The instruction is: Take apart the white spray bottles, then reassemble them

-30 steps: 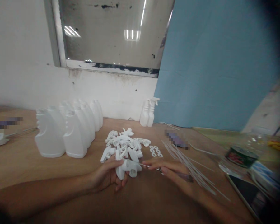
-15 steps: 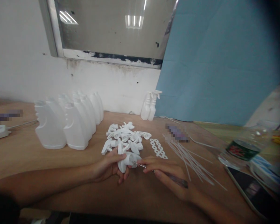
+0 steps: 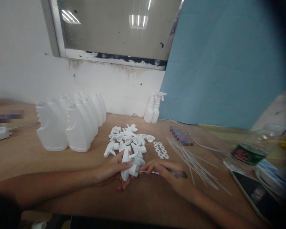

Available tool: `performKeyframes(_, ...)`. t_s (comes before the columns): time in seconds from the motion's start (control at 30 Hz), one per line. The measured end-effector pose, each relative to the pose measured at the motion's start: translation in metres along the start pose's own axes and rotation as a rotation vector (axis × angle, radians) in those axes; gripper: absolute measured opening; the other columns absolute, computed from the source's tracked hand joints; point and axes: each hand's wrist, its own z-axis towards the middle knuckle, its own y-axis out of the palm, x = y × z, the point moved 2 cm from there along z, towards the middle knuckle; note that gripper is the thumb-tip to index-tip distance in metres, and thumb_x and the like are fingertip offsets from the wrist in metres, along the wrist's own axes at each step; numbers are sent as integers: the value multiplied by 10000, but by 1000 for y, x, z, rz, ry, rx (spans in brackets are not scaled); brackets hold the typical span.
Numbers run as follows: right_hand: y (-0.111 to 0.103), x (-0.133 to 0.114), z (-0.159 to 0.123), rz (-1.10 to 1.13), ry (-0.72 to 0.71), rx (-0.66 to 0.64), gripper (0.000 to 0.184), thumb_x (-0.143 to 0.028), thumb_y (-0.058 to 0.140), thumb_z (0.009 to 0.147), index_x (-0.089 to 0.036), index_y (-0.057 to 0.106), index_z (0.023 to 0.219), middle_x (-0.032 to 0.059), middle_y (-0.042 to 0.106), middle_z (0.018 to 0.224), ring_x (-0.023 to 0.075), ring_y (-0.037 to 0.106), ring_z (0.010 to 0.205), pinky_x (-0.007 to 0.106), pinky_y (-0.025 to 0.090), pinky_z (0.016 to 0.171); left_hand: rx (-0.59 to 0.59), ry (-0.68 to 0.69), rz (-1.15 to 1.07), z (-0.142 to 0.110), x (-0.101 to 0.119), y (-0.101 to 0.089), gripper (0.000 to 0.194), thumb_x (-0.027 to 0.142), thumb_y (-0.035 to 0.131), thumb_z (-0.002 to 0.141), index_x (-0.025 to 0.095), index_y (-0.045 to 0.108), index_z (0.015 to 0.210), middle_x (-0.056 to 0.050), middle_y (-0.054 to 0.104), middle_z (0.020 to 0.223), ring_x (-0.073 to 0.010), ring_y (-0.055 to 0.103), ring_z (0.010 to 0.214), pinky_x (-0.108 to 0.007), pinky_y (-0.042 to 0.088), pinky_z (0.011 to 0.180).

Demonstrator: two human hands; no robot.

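My left hand (image 3: 112, 171) is closed around a white spray trigger head (image 3: 128, 165), held just above the wooden table (image 3: 26, 159). My right hand (image 3: 168, 173) pinches a thin metal tool with a dark handle (image 3: 166, 173), and its tip points into the base of that trigger head. Right behind my hands lies a pile of loose white trigger heads (image 3: 128, 141). A short row of small white rings (image 3: 160, 150) sits to the right of the pile. Thin white tubes (image 3: 193, 159) are spread beside my right hand.
Several empty white bottles (image 3: 69, 124) stand in rows at the left. Two finished spray bottles (image 3: 153, 108) stand against the wall. A clear water bottle (image 3: 250, 151) lies at the right, with a phone (image 3: 255, 192) near the table's front edge. A blue panel (image 3: 228, 63) rises behind.
The trigger head has turned more upright in my left hand. My right hand has levelled the tool, which earlier slanted down to the right, and keeps its tip at the head's base.
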Motion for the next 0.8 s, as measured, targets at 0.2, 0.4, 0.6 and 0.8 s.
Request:
performKeyframes(0.2,9,14,15,471,223,79,485,-504,511,979,-140,679,706,90,758,763,198,716,667,319,547,676,82,-62,62,-2,0,-3,365,488,588,934,213,421,1106,28,619,652,-82,517,344,-115,319,285)
performKeyframes(0.4,18,35,9,870,452,78,383,-469,594,945,-132,641,767,110,768,871,193,745,750,303,554,734,129,-63,88,-1,0,-2,358,507,569,935,198,438,1060,21,619,647,-78,496,338,-133,294,289)
performKeyframes(0.6,9,48,4,1112,669,197,245,-312,645,903,-142,632,727,104,783,867,161,756,736,239,571,709,184,-39,108,0,0,-5,338,521,533,945,225,390,1026,33,602,674,-89,505,378,-150,318,315)
performKeyframes(0.8,-35,44,-21,848,500,424,261,-352,680,859,-165,663,678,91,782,841,173,739,713,266,575,722,238,44,507,-13,7,-2,402,481,629,891,193,466,1119,18,621,740,-106,534,512,-196,403,459)
